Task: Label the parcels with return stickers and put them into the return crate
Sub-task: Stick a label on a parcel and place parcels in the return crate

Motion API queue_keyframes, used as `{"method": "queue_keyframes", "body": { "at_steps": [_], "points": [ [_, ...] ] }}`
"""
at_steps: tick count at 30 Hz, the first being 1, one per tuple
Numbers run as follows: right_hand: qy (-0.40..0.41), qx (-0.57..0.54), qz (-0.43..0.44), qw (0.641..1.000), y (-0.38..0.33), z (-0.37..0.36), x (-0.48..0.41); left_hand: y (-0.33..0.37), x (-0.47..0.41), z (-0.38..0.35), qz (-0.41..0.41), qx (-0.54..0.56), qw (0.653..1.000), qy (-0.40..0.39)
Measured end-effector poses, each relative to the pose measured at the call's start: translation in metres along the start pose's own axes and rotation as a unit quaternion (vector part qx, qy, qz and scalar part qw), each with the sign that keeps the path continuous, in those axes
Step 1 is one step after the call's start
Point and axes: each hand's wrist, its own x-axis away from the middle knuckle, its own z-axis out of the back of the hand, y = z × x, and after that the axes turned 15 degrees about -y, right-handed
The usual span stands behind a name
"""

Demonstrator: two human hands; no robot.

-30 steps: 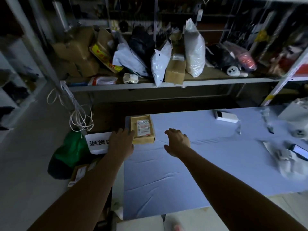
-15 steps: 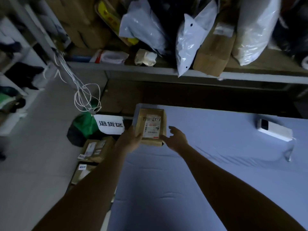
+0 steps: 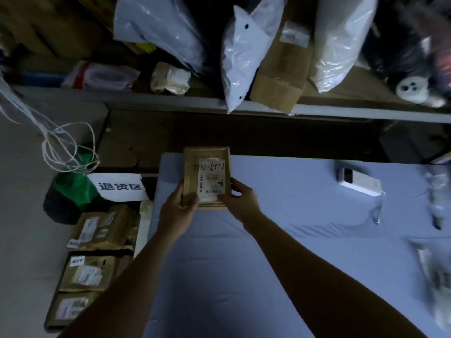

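A flat brown parcel (image 3: 192, 164) with a white shipping label lies at the far left corner of the blue table (image 3: 280, 240). My left hand (image 3: 179, 208) grips its near left corner. My right hand (image 3: 240, 200) holds its near right edge, thumb on the label. Left of the table, low down, three brown parcels (image 3: 102, 228) lie in a row, at least two with small blue-and-white stickers. A white paper sign (image 3: 119, 187) with Chinese characters stands just behind them.
A white handheld device (image 3: 358, 182) lies on the table's far right. A shelf (image 3: 341, 109) behind the table carries white poly bags, a cardboard box and dark bags. A green bag (image 3: 73, 189) and hanging white cord (image 3: 63, 145) are at left. Blurred items sit at the table's right edge.
Both hands have closed on the parcel, left at its corner, right at its edge. The view has tilted down and moved closer, showing the parcels beside the table.
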Motion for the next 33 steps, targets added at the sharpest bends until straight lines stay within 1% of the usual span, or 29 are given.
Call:
{"method": "queue_keyframes", "body": {
  "at_steps": [4, 8, 11, 13, 14, 16, 19, 21, 24, 27, 29, 31, 33],
  "points": [
    [0.028, -0.047, 0.006, 0.999, 0.025, 0.069, 0.042, 0.046, 0.003, -0.059, -0.017, -0.048, 0.998, -0.031],
    [0.029, -0.072, 0.017, 0.997, 0.07, 0.15, 0.101, 0.084, 0.02, -0.145, -0.045, -0.041, 0.996, -0.067],
    [0.023, -0.078, 0.038, 0.996, 0.109, 0.218, 0.157, 0.107, 0.041, -0.225, -0.068, -0.045, 0.992, -0.094],
    [0.026, -0.076, 0.044, 0.996, 0.138, 0.259, 0.189, 0.124, 0.06, -0.277, -0.074, -0.03, 0.992, -0.096],
    [0.025, -0.076, 0.041, 0.996, 0.16, 0.287, 0.214, 0.138, 0.077, -0.317, -0.077, -0.025, 0.993, -0.091],
    [0.029, -0.07, 0.039, 0.996, 0.186, 0.31, 0.234, 0.147, 0.095, -0.357, -0.058, -0.021, 0.993, -0.099],
    [0.038, -0.069, 0.023, 0.997, 0.243, 0.359, 0.286, 0.171, 0.13, -0.439, -0.016, -0.041, 0.992, -0.116],
    [0.03, -0.06, 0.019, 0.998, 0.267, 0.38, 0.307, 0.181, 0.146, -0.471, 0.008, -0.049, 0.991, -0.127],
    [0.017, -0.05, 0.011, 0.999, 0.286, 0.403, 0.321, 0.191, 0.157, -0.505, 0.041, -0.059, 0.99, -0.121],
    [0.045, -0.047, -0.008, 0.998, 0.301, 0.418, 0.325, 0.199, 0.158, -0.54, 0.08, -0.053, 0.989, -0.113],
    [0.05, -0.053, -0.021, 0.997, 0.313, 0.423, 0.326, 0.203, 0.154, -0.562, 0.104, -0.045, 0.989, -0.092],
    [0.042, -0.059, -0.032, 0.997, 0.32, 0.43, 0.327, 0.198, 0.14, -0.581, 0.102, -0.09, 0.989, -0.064],
    [0.053, -0.051, -0.051, 0.996, 0.322, 0.443, 0.325, 0.188, 0.122, -0.597, 0.106, -0.169, 0.979, -0.052]
  ]
}}
